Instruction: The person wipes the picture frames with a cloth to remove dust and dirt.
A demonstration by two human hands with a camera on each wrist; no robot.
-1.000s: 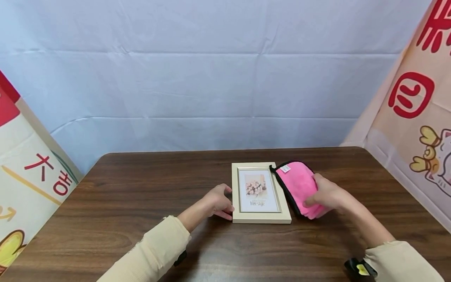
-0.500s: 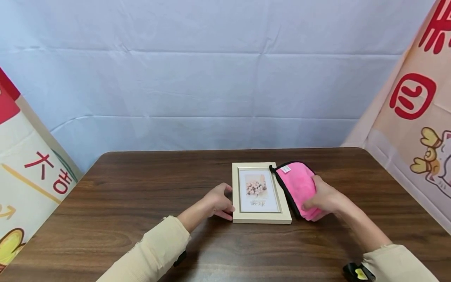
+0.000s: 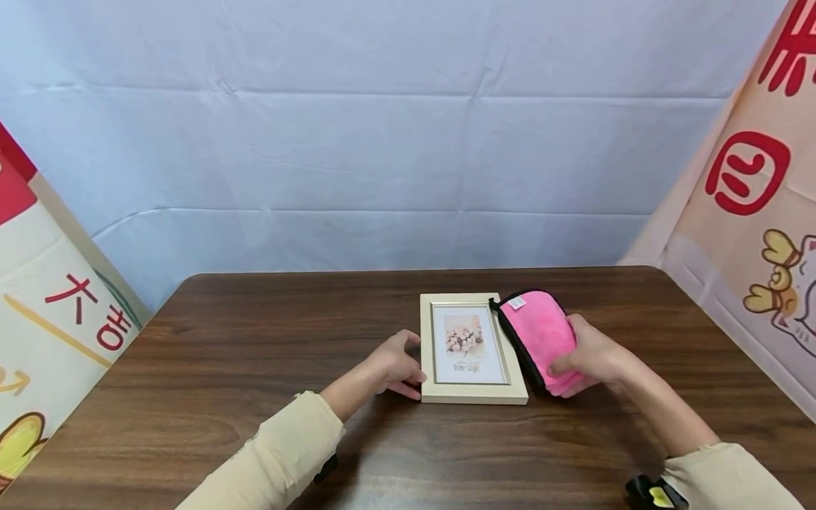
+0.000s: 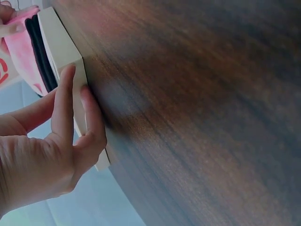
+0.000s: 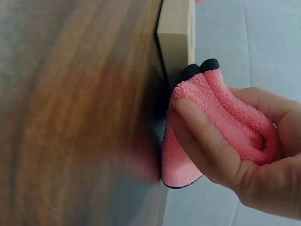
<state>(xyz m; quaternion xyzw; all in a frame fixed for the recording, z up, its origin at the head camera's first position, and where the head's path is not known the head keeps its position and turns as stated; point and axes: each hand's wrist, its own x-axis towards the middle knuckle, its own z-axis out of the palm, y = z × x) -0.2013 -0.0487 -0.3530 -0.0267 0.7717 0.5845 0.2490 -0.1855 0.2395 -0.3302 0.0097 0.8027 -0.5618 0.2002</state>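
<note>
A cream picture frame [image 3: 473,393] with a flower print lies face up on the table. My left hand [image 3: 397,365] is at its left side, fingers spread and fingertips against the edge; the left wrist view shows the fingers [image 4: 63,108] meeting the frame's side wall [image 4: 59,40]. My right hand [image 3: 593,354] grips a folded pink cleaning cloth [image 3: 538,333] with black trim and a white tag. In the right wrist view the cloth [image 5: 211,103] is bunched between thumb and fingers, its black edge right at the frame's corner [image 5: 176,52].
The dark wood-grain table [image 3: 255,340] extends around the frame. A pale blue cloth backdrop [image 3: 408,156] hangs behind it. Printed banners flank the table, one at the left [image 3: 64,340] and one at the right [image 3: 739,262].
The right hand and pink cloth shift slightly beside the frame's right edge, towards me and then back. The left hand and frame stay almost still.
</note>
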